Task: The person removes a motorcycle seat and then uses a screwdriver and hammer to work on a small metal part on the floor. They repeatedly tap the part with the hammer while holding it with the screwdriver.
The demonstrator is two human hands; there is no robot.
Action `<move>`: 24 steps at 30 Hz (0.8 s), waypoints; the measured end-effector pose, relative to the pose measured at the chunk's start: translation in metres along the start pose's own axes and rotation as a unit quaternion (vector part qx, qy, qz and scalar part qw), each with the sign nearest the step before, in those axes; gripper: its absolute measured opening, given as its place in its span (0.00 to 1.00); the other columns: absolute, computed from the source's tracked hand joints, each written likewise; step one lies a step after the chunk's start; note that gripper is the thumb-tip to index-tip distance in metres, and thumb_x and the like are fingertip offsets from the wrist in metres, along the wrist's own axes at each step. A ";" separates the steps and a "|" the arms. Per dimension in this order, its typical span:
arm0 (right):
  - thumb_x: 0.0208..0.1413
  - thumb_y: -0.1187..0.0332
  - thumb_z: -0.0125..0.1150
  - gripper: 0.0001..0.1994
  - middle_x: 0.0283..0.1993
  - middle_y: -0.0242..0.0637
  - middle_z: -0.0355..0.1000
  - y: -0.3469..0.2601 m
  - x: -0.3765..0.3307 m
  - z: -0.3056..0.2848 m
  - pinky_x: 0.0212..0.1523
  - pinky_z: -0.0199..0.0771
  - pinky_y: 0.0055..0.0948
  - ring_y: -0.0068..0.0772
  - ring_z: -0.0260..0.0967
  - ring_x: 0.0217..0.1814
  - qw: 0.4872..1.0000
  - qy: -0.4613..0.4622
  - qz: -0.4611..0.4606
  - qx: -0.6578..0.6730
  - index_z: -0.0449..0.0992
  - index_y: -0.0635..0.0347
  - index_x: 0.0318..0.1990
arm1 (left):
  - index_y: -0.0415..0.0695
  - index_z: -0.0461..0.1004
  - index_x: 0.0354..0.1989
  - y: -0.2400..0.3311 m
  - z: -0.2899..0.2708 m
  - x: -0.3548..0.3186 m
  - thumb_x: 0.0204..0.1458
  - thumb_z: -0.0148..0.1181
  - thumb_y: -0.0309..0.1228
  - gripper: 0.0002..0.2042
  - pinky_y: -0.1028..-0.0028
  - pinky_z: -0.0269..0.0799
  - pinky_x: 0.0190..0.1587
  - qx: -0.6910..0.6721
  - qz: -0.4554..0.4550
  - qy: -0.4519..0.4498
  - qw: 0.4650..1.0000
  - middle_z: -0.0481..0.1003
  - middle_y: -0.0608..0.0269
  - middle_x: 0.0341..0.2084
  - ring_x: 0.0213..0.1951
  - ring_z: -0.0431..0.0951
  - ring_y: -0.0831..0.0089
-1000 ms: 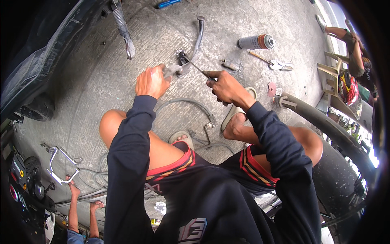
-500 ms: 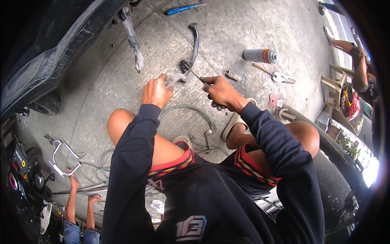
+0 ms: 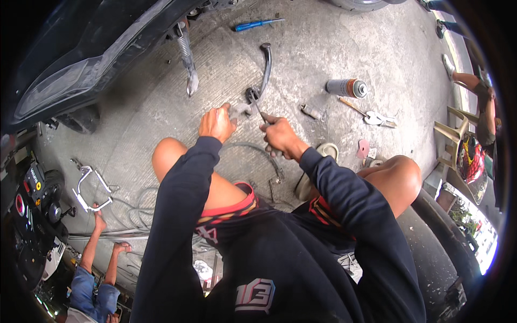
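Curved lever (image 3: 265, 67): dark, bent metal bar lying on the concrete floor (image 3: 334, 48); its ringed lower end sits just in front of both hands, and this lever serves as the landmark for everything below.
Small metal part (image 3: 238, 111): pale grey piece at the lever's ringed end, on the floor, touched by the left fingertips.
Left hand (image 3: 217, 123): just below and left of the lever's ringed end, fingers curled narrow and pinching the small metal part.
Right hand (image 3: 280, 137): just below and right of the ringed end, closed in a fist around a thin tool.
Thin tool (image 3: 257, 109): slim rod rising from the right fist, its tip reaching the lever's ring.
Spray can (image 3: 346, 87): lying on its side, right of the lever, well apart from it.
Small bolt-like piece (image 3: 312, 112): between the lever and the spray can, on the floor.
Wrenches (image 3: 377, 117): beyond the can, farther right of the lever.
Blue screwdriver (image 3: 257, 23): above the lever's upper end, near it.
Motorcycle stand (image 3: 188, 64): left of the lever, hanging from a dark vehicle body.
Cable loop (image 3: 253, 148): below the lever, under the forearms.
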State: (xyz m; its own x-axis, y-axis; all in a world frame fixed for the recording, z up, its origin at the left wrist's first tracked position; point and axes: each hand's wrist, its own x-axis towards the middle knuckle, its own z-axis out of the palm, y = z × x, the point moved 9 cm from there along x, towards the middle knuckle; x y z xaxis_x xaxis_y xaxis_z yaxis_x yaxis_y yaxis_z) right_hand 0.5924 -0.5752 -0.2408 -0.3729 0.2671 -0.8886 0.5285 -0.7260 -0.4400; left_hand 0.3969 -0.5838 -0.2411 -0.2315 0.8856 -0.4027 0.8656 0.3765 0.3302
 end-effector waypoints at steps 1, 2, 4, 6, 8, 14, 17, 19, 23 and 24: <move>0.70 0.65 0.52 0.27 0.25 0.31 0.67 0.006 -0.003 -0.002 0.13 0.66 0.27 0.26 0.67 0.16 0.995 -0.015 0.046 0.090 0.60 0.52 0.75 | 0.41 0.79 0.53 0.002 -0.001 -0.002 0.46 0.70 0.35 0.23 0.52 0.80 0.45 0.008 -0.004 0.000 1.000 0.82 0.37 0.35 0.39 0.83 0.41; 0.71 0.65 0.52 0.26 0.27 0.29 0.63 0.007 -0.006 -0.011 0.13 0.64 0.24 0.24 0.64 0.17 0.990 0.010 0.040 0.139 0.60 0.49 0.75 | 0.41 0.79 0.53 0.002 -0.003 -0.001 0.46 0.70 0.35 0.23 0.52 0.80 0.45 0.020 -0.010 0.005 1.000 0.82 0.38 0.35 0.39 0.83 0.41; 0.72 0.65 0.51 0.27 0.27 0.27 0.61 0.006 -0.007 -0.028 0.13 0.64 0.24 0.22 0.61 0.18 0.994 0.005 0.023 0.107 0.59 0.46 0.76 | 0.42 0.79 0.53 0.005 -0.002 -0.002 0.47 0.70 0.36 0.23 0.52 0.79 0.47 0.022 -0.011 -0.002 1.000 0.82 0.38 0.36 0.41 0.83 0.42; 0.71 0.65 0.53 0.26 0.25 0.28 0.63 0.012 -0.009 -0.037 0.12 0.63 0.25 0.22 0.63 0.17 1.000 -0.008 -0.003 0.030 0.62 0.48 0.74 | 0.42 0.79 0.53 0.005 0.001 -0.003 0.48 0.69 0.37 0.23 0.52 0.79 0.49 0.035 -0.019 -0.011 0.999 0.82 0.38 0.37 0.42 0.83 0.43; 0.70 0.65 0.54 0.25 0.25 0.28 0.64 0.020 -0.011 -0.041 0.12 0.63 0.25 0.22 0.63 0.16 0.999 -0.005 -0.022 -0.041 0.65 0.51 0.73 | 0.42 0.79 0.53 0.006 0.007 -0.005 0.48 0.69 0.38 0.23 0.53 0.78 0.50 0.056 -0.017 -0.027 0.998 0.82 0.38 0.38 0.44 0.83 0.44; 0.66 0.64 0.56 0.23 0.28 0.57 0.76 0.010 -0.015 -0.045 0.29 0.77 0.42 0.45 0.76 0.23 0.960 0.101 -0.121 -0.230 0.72 0.61 0.66 | 0.42 0.80 0.49 0.004 0.008 -0.006 0.48 0.68 0.37 0.20 0.52 0.78 0.50 0.024 -0.007 -0.002 1.000 0.82 0.39 0.38 0.44 0.83 0.43; 0.64 0.62 0.57 0.23 0.41 0.65 0.78 0.004 -0.013 -0.043 0.49 0.78 0.48 0.64 0.78 0.45 0.931 0.140 -0.134 -0.309 0.74 0.59 0.64 | 0.42 0.80 0.49 0.004 0.010 -0.006 0.48 0.68 0.36 0.20 0.52 0.78 0.49 0.022 0.001 -0.008 1.000 0.82 0.38 0.37 0.43 0.83 0.43; 0.63 0.63 0.58 0.22 0.41 0.65 0.78 0.003 -0.010 -0.042 0.49 0.77 0.49 0.64 0.78 0.46 0.924 0.149 -0.150 -0.319 0.75 0.60 0.63 | 0.41 0.80 0.48 0.004 0.009 -0.006 0.47 0.67 0.36 0.20 0.52 0.78 0.48 0.025 0.003 -0.002 1.000 0.82 0.38 0.37 0.42 0.83 0.42; 0.62 0.64 0.58 0.22 0.42 0.66 0.77 0.002 -0.007 -0.041 0.51 0.77 0.49 0.64 0.77 0.48 0.906 0.155 -0.199 -0.339 0.76 0.60 0.62 | 0.39 0.80 0.47 0.005 0.009 -0.007 0.46 0.67 0.35 0.19 0.51 0.78 0.47 0.013 0.006 0.007 1.000 0.81 0.37 0.35 0.41 0.83 0.40; 0.62 0.64 0.58 0.22 0.42 0.66 0.77 0.001 -0.007 -0.041 0.51 0.76 0.49 0.65 0.77 0.48 0.901 0.156 -0.209 -0.346 0.76 0.60 0.62 | 0.39 0.80 0.46 0.006 0.009 -0.007 0.46 0.67 0.35 0.19 0.50 0.78 0.47 0.014 0.010 0.008 1.000 0.81 0.37 0.35 0.41 0.83 0.40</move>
State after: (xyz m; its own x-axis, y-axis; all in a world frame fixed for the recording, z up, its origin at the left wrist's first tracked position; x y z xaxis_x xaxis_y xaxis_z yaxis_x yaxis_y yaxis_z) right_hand 0.6267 -0.5519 -0.2399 -0.4746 0.6696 -0.5714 0.7804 0.0198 -0.6249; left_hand 0.4076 -0.5897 -0.2436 -0.2213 0.8974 -0.3816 0.8820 0.3511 0.3142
